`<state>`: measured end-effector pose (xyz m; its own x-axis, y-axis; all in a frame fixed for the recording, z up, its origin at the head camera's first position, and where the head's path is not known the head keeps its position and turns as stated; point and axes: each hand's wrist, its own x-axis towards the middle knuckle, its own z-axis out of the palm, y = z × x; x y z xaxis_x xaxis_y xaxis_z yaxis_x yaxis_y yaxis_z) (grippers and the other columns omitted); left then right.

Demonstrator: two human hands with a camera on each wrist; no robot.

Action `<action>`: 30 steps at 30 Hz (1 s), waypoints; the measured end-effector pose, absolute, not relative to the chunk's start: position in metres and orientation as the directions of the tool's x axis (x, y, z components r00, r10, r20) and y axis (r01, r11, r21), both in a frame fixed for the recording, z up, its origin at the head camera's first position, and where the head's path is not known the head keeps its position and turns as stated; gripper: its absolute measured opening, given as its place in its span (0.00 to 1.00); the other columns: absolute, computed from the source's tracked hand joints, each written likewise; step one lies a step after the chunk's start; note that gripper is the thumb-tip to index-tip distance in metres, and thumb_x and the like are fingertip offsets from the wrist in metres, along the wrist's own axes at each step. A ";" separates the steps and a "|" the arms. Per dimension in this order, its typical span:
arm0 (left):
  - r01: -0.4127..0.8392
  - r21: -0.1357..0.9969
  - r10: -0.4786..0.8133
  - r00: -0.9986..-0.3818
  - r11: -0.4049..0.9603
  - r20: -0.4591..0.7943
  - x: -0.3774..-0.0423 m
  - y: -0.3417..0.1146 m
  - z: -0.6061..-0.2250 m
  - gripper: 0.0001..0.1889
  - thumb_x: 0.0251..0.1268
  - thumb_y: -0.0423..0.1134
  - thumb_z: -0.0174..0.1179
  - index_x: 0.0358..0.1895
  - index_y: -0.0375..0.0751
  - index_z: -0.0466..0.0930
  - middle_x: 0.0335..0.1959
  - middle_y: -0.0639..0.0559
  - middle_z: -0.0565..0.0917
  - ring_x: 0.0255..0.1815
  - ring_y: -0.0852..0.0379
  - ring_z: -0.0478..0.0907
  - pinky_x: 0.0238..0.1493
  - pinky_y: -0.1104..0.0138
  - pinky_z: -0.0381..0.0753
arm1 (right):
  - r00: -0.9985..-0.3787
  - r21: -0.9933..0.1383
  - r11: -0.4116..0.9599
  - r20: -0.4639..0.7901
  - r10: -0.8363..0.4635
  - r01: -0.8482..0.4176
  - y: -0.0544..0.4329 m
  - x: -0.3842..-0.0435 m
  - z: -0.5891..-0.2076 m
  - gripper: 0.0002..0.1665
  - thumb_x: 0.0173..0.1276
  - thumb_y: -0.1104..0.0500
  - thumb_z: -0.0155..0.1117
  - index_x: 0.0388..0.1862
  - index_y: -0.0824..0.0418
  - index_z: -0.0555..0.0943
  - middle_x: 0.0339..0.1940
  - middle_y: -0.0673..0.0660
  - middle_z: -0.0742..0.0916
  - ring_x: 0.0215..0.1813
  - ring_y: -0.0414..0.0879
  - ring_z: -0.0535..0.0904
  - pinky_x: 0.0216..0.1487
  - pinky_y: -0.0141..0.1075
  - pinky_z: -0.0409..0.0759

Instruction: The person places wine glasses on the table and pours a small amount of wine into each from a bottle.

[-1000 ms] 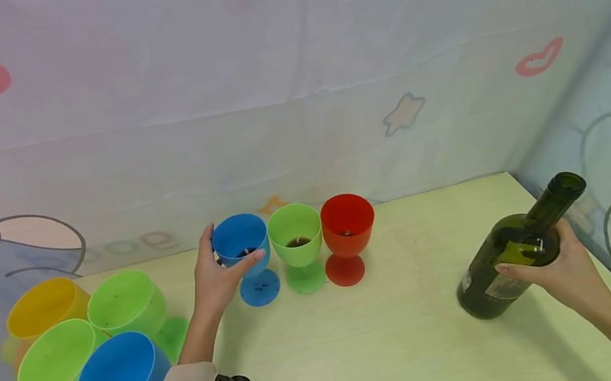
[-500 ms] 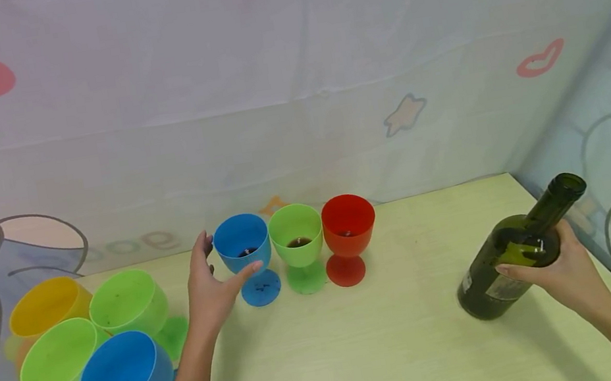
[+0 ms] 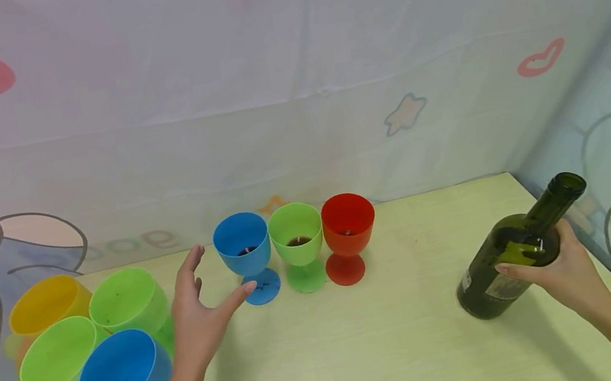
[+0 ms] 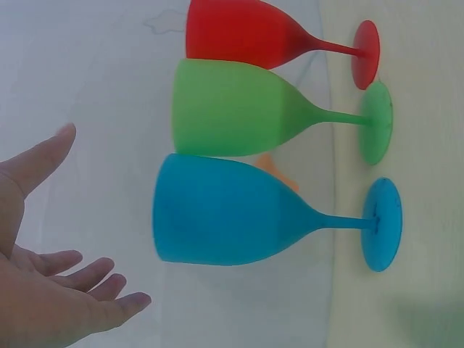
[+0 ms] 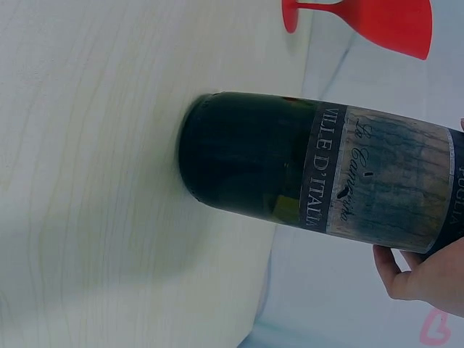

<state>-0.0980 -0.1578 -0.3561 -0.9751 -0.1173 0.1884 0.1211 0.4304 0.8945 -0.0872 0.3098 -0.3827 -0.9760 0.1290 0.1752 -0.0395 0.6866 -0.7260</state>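
Observation:
Three goblets stand side by side near the back of the table: a blue goblet [image 3: 242, 244], a green goblet [image 3: 296, 235] and a red goblet [image 3: 349, 223]. Dark liquid shows in the bottom of each. My left hand [image 3: 199, 317] is apart from the blue goblet, to its left and nearer me, fingers and thumb spread with nothing between them. In the left wrist view the gap to the blue goblet [image 4: 225, 210] is plain. At the right, my right hand [image 3: 561, 273] grips a dark green wine bottle [image 3: 509, 265] around its upper body; the bottle's base is at the tabletop.
Several more goblets cluster at the left: a yellow goblet [image 3: 47, 304], a green one behind my left wrist, another green one and a blue goblet in front [image 3: 124, 372]. A printed cloth [image 3: 265, 90] hangs right behind the table [image 3: 367, 354]; another cloth borders its right side.
My left hand has let go of the blue goblet and drawn back toward me and to the left. The goblets stay in place, and the right hand with the wine bottle is still.

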 end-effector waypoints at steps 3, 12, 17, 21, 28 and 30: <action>0.112 0.894 -0.116 -0.977 0.434 0.179 -0.087 -0.160 -0.350 0.45 0.52 0.42 0.67 0.70 0.40 0.50 0.69 0.46 0.55 0.69 0.47 0.50 0.65 0.51 0.53 | -0.976 -0.730 0.682 0.179 0.126 -0.046 0.310 -0.087 -0.383 0.48 0.48 0.59 0.74 0.59 0.68 0.54 0.51 0.65 0.73 0.40 0.27 0.67 0.35 0.20 0.67; -0.011 0.850 -0.199 -0.974 0.527 0.111 -0.058 -0.169 -0.332 0.47 0.48 0.47 0.69 0.70 0.48 0.51 0.69 0.46 0.57 0.67 0.40 0.54 0.62 0.47 0.57 | -0.976 -0.734 0.678 0.177 0.125 -0.046 0.311 -0.087 -0.383 0.47 0.48 0.60 0.74 0.59 0.69 0.54 0.51 0.64 0.72 0.40 0.27 0.67 0.35 0.21 0.67; -0.079 0.832 -0.217 -0.975 0.549 0.051 -0.045 -0.182 -0.327 0.48 0.47 0.52 0.68 0.71 0.52 0.49 0.70 0.46 0.55 0.66 0.35 0.54 0.62 0.45 0.56 | -0.976 -0.734 0.678 0.174 0.130 -0.041 0.310 -0.087 -0.383 0.47 0.48 0.59 0.74 0.59 0.69 0.54 0.51 0.65 0.73 0.40 0.27 0.66 0.35 0.21 0.67; -0.162 0.812 -0.242 -0.970 0.561 -0.026 -0.033 -0.195 -0.325 0.50 0.47 0.54 0.68 0.72 0.55 0.46 0.71 0.43 0.50 0.66 0.31 0.51 0.60 0.41 0.56 | -0.977 -0.735 0.677 0.171 0.129 -0.039 0.310 -0.087 -0.384 0.47 0.49 0.59 0.74 0.59 0.69 0.54 0.51 0.65 0.72 0.40 0.28 0.67 0.35 0.22 0.68; -0.358 0.718 -0.353 -0.921 0.597 -0.165 -0.020 -0.221 -0.332 0.55 0.44 0.59 0.67 0.73 0.55 0.41 0.71 0.38 0.45 0.66 0.30 0.49 0.54 0.35 0.55 | -0.976 -0.740 0.671 0.181 0.123 -0.052 0.309 -0.087 -0.383 0.46 0.49 0.60 0.74 0.59 0.69 0.54 0.50 0.64 0.72 0.40 0.28 0.67 0.35 0.21 0.68; -0.385 0.696 -0.377 -0.910 0.606 -0.175 -0.018 -0.229 -0.336 0.55 0.44 0.61 0.66 0.73 0.53 0.40 0.71 0.36 0.46 0.65 0.29 0.49 0.53 0.34 0.56 | -0.975 -0.740 0.670 0.184 0.124 -0.055 0.308 -0.086 -0.382 0.46 0.49 0.60 0.74 0.58 0.70 0.55 0.50 0.64 0.72 0.40 0.27 0.68 0.35 0.20 0.68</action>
